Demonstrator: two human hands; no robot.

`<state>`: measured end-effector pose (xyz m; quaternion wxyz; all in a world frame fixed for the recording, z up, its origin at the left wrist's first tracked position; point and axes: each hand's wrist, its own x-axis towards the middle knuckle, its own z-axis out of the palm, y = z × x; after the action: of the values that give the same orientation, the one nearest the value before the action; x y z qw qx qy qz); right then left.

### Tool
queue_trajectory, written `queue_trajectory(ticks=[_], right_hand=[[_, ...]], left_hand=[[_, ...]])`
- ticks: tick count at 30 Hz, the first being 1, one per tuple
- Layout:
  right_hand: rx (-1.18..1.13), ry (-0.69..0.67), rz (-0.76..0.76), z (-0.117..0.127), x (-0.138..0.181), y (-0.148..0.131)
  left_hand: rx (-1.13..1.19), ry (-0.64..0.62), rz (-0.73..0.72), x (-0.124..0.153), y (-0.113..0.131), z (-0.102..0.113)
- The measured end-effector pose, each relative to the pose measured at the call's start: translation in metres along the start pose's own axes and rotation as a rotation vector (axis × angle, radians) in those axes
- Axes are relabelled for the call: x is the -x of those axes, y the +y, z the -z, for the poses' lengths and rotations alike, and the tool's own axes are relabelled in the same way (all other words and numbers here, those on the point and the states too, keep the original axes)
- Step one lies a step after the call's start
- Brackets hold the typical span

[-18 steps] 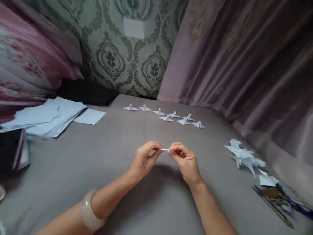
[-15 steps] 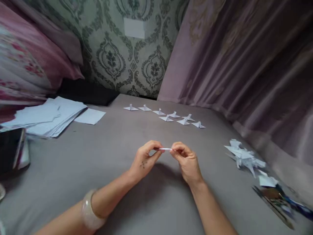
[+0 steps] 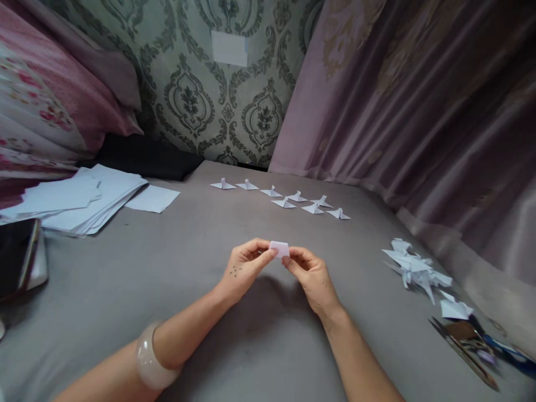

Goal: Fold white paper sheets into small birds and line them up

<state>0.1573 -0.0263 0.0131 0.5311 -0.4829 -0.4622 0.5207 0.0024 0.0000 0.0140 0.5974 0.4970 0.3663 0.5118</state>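
Folded paper (image 3: 280,248) above grey surface (image 3: 167,268)

The sides of the small folded paper (image 3: 280,248) are being covered by fingertips of the left hand (image 3: 244,268) and right hand (image 3: 313,277). The paper stack (image 3: 84,198) and a dark object (image 3: 19,254) are being chopped off by the left edge. The clutter (image 3: 463,335) at bottom right is being blurred past telling, and the row of folded figures (image 3: 283,203) is being shown too small for detail.
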Motion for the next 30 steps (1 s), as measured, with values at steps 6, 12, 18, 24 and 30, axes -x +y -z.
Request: queue_trajectory(ticks=[6, 12, 18, 24, 30], right_hand=[[0.103, 0.004, 0.011, -0.001, 0.001, 0.0], [0.066, 0.143, -0.028, -0.003, -0.002, -0.002], [0.079, 0.139, -0.029, 0.001, -0.006, 0.011], [0.337, 0.02, -0.018, 0.006, -0.009, 0.031], [0.645, -0.036, 0.049, 0.007, -0.005, 0.037]], left_hand=[[-0.002, -0.051, 0.163, 0.0, 0.001, 0.0], [0.068, -0.082, 0.176, -0.004, -0.009, 0.005], [-0.022, -0.078, 0.16, -0.005, -0.013, 0.005], [-0.371, -0.093, 0.144, -0.01, -0.031, 0.013], [-0.742, -0.159, -0.006, -0.009, -0.03, 0.019]])
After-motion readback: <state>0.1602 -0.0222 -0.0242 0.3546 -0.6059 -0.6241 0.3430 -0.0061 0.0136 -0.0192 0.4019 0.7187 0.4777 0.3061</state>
